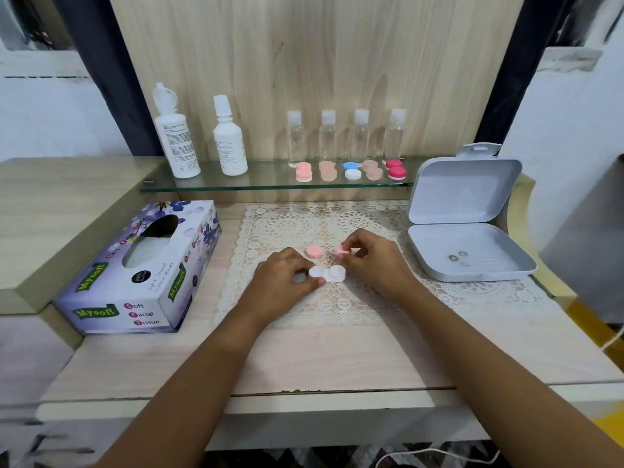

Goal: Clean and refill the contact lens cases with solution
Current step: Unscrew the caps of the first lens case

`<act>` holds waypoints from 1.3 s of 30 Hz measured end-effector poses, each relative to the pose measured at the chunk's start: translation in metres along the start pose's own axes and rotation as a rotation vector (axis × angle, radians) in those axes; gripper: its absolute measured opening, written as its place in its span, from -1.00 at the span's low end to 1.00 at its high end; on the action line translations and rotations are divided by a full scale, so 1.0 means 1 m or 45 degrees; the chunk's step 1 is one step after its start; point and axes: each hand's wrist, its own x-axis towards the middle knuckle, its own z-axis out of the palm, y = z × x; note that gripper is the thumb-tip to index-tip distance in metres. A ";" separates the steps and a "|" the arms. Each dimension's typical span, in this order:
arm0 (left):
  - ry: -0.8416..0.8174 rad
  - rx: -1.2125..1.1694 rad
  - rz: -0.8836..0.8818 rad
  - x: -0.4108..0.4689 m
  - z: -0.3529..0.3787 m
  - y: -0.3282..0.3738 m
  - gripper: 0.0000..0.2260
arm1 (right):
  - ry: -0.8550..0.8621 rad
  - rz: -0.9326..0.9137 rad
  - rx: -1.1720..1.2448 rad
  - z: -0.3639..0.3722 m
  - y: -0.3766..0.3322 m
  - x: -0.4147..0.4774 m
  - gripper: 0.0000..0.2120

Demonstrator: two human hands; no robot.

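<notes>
Bench (337, 359), lace mat (287, 228): one white lens case (332, 273), long axis left-right, your left hand (283, 278) pinching it; two pink caps (314, 251), one pinched in your right hand (371, 261).

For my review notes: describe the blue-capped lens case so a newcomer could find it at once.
On the glass shelf against the wooden panel, five lens cases sit in a row. The blue-capped lens case is the middle one. Only it pairs a blue cap with a white one; its neighbours are beige.
</notes>
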 end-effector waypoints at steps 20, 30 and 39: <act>-0.006 -0.002 -0.028 -0.001 -0.001 0.002 -0.76 | -0.095 -0.114 -0.294 0.003 0.000 -0.017 -0.60; 0.247 -0.021 -0.072 0.000 -0.003 -0.001 -0.69 | -0.133 -0.151 -0.385 0.006 0.001 -0.021 -0.72; -0.148 0.434 -0.338 0.003 0.000 -0.007 -0.54 | -0.098 -0.112 -0.279 0.003 -0.003 -0.023 -0.73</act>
